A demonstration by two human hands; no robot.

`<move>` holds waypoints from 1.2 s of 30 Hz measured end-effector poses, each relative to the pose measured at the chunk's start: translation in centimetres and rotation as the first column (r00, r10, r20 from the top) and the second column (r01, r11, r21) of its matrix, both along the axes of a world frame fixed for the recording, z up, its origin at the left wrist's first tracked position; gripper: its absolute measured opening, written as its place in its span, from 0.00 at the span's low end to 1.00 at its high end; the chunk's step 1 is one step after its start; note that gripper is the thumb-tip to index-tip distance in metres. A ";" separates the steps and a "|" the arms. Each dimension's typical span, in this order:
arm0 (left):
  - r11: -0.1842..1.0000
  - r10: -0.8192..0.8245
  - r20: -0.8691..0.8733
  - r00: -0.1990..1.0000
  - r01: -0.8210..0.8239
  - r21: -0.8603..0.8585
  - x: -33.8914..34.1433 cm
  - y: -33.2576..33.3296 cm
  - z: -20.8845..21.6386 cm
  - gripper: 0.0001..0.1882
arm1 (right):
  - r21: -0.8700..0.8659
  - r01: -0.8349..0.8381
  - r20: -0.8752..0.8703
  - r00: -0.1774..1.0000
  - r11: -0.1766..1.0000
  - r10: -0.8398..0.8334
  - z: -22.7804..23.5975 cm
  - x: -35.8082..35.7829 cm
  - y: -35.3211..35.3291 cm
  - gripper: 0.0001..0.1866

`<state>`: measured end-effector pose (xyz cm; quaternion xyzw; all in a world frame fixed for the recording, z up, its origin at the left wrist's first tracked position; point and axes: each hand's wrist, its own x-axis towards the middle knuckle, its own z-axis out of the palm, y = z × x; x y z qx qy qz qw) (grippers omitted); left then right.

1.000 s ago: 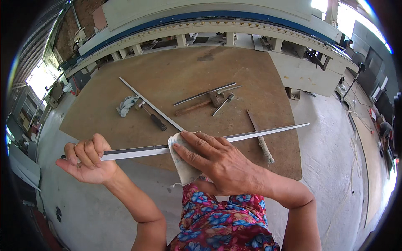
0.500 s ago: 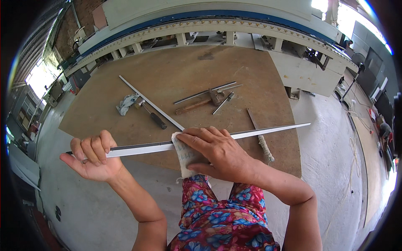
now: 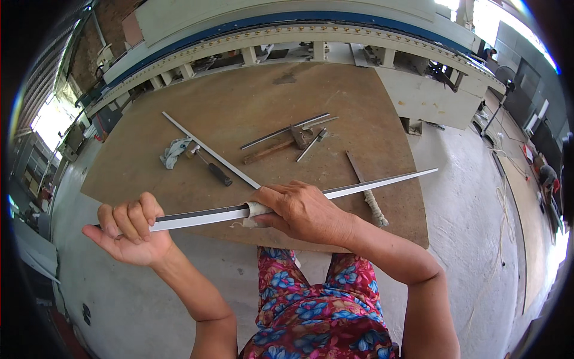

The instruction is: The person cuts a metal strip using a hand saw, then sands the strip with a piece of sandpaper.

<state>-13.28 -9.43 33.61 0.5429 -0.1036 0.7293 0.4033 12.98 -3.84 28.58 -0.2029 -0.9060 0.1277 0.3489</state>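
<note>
My left hand (image 3: pixel 128 230) grips a long, narrow white strip (image 3: pixel 200 219) with a dark upper edge, fingers wrapped round its left end. The strip runs slantwise across in front of me, its far right tip tapering beyond the board. My right hand (image 3: pixel 305 212) is closed over the strip's middle with an off-white piece of cloth (image 3: pixel 257 210) folded round it. Part of the cloth and my right fingertips are hidden under the hand. Beyond the hands, a second pale strip (image 3: pixel 209 148) lies slantwise on the brown board (image 3: pixel 335 84).
On the board lie a hammer (image 3: pixel 269 151), a black-handled tool (image 3: pixel 218 173), a crumpled grey rag (image 3: pixel 174 153), metal bars (image 3: pixel 281 131) and a blade with a wrapped handle (image 3: pixel 375 208). A long machine (image 3: pixel 269 30) stands behind. Another person (image 3: pixel 547 178) is far right.
The cloth, hanging flat below the strip before, is now folded round it. My right hand has closed more and tilted over, shifting slightly left. The view has shifted a little.
</note>
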 end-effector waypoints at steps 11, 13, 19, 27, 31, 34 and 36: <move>0.994 0.103 0.167 0.981 -0.097 -0.041 -5.2 -0.9 2.0 0.24 | -0.130 0.247 0.134 0.964 0.960 -0.230 -5.8 8.4 3.1 0.18; 0.744 0.626 0.390 0.675 -0.367 -0.558 1.5 -0.7 4.2 0.24 | -0.172 0.210 0.072 0.977 0.963 -0.200 -5.4 6.8 2.5 0.17; 0.910 0.176 0.137 0.975 -0.108 -0.400 0.3 2.8 -4.2 0.24 | -0.094 0.091 -0.108 0.989 0.991 -0.101 -4.0 2.9 1.7 0.27; 0.905 0.220 0.147 0.964 -0.146 -0.398 1.1 2.3 -4.3 0.21 | -0.161 0.668 -0.287 0.673 0.727 -0.682 -2.2 5.4 2.9 0.28; 0.921 0.208 0.128 0.970 -0.150 -0.359 1.5 1.8 -3.9 0.21 | -0.106 0.681 -0.292 0.675 0.725 -0.677 -2.9 4.7 4.4 0.21; 0.922 0.213 0.117 0.970 -0.160 -0.353 1.9 1.8 -3.7 0.21 | 0.125 0.476 -0.245 0.865 0.871 -0.437 -3.9 3.7 4.3 0.13; 0.898 0.272 0.125 0.954 -0.205 -0.389 1.9 2.0 -3.8 0.22 | 0.122 0.358 -0.205 0.922 0.926 -0.330 -4.3 2.9 2.3 0.13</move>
